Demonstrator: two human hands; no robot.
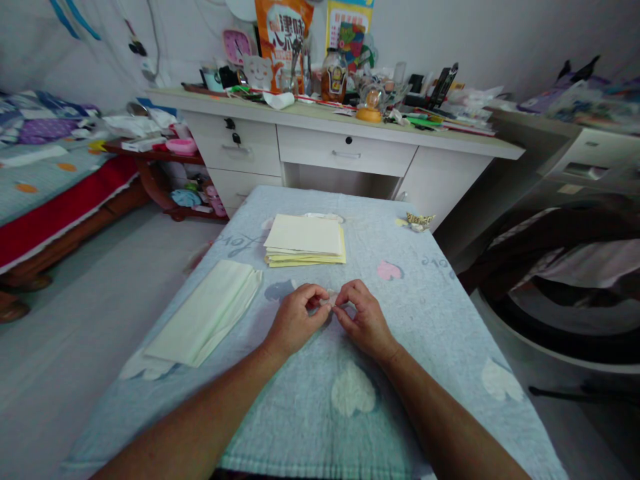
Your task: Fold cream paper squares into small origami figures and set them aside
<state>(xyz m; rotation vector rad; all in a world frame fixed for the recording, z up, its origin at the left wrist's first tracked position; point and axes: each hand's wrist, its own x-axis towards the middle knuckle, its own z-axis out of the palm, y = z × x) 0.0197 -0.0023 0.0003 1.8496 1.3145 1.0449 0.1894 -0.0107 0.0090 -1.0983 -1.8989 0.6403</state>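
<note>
Pinching pale piece (329, 299), blue tablecloth (425, 313), white desk (315, 143)

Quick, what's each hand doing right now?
Left hand: closed, thumb and finger pinching a small pale piece.
Right hand: closed, pinching the same piece; what it is, I can't tell.

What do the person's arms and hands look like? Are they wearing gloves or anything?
No gloves! The left hand and right hand are bare. No sleeves show on the left forearm or right forearm, and I see no watch or bracelet.
</note>
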